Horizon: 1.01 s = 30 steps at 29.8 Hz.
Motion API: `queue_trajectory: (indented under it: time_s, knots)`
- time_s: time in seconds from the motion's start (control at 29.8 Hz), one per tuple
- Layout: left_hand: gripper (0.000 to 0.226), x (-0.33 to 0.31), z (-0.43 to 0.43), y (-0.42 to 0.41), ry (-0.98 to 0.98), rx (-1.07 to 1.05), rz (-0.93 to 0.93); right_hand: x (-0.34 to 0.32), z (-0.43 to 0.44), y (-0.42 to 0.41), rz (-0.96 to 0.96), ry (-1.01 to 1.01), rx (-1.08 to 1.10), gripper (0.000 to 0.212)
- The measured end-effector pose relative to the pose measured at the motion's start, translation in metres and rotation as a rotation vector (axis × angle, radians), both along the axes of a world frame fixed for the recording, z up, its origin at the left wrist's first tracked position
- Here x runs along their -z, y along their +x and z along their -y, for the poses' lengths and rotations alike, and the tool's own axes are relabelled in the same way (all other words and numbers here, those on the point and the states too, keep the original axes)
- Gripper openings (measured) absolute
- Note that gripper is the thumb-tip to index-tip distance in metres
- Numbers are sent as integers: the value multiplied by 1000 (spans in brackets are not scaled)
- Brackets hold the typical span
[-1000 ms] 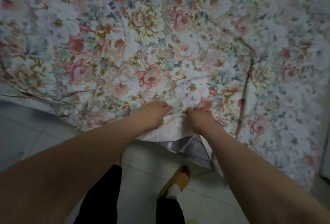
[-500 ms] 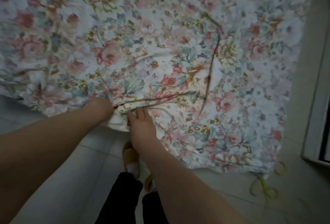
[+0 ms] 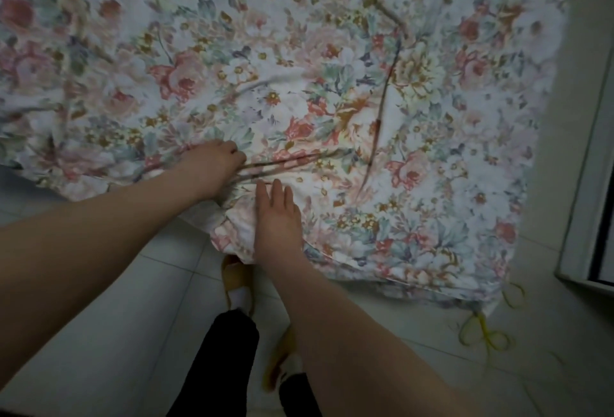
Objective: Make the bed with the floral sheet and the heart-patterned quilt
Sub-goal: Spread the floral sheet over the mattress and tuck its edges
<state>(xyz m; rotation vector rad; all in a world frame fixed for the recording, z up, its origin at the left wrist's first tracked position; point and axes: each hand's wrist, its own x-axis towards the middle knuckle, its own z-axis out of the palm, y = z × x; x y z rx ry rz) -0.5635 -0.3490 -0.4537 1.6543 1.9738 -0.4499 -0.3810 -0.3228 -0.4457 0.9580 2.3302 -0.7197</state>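
Sheet (image 3: 332, 84) looks light and limp; left hand (image 3: 212, 167) clutches a fold, right hand (image 3: 277, 220) lies flat, fingers straight. Best taken at the hem.

The right hand (image 3: 277, 220), a second ago curled on the edge of the floral sheet (image 3: 299, 50), now lies flat on it, fingers straight. The left hand (image 3: 212, 167) has slid further onto the sheet, bunching long creases (image 3: 292, 160).
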Motion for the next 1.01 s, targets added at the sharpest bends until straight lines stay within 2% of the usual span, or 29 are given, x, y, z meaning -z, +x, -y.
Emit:
queue_trajectory:
  time_s: [0.13, 0.23, 0.27, 0.37, 0.44, 0.5, 0.57, 0.64, 0.67, 0.77, 0.84, 0.87, 1.01]
  knots:
    - [60, 12, -2, 32, 244, -38, 146, 0, -18, 12, -17, -3, -43, 92]
    - [70, 18, 2, 63, 292, -10, 105, 5, -40, 31, 23, -5, -21, 80]
    - [66, 18, 4, 67, 267, 32, 86, 6, -45, 32, 53, -48, 1, 74]
    - [43, 10, 8, 85, -5, 170, -41, -4, -57, 46, 83, -175, -12, 40]
    - [34, 9, 11, 103, -44, 102, -50, -10, -59, 69, 67, -178, -41, 30]
    - [44, 11, 19, 109, 45, 24, -22, -12, -52, 83, 5, -178, -12, 34]
    - [59, 12, 9, 125, 14, -23, -86, -10, -54, 105, -66, -170, 37, 44]
    - [50, 13, -2, 136, -135, 37, -222, -2, -57, 117, -116, -140, 77, 55]
    - [41, 18, -9, 138, -144, 56, -245, 1, -59, 122, -125, -135, 70, 60]
    - [28, 24, -14, 140, -94, 87, -182, 7, -66, 132, -114, -99, -11, 70]
    - [21, 32, -4, 144, 79, 99, -71, 11, -74, 137, -64, -31, -112, 64]
    - [26, 33, 4, 149, 171, 104, -33, 12, -74, 142, -35, 1, -153, 58]
    - [57, 34, 32, 148, 72, 6, -126, 17, -70, 143, 3, 99, -251, 44]
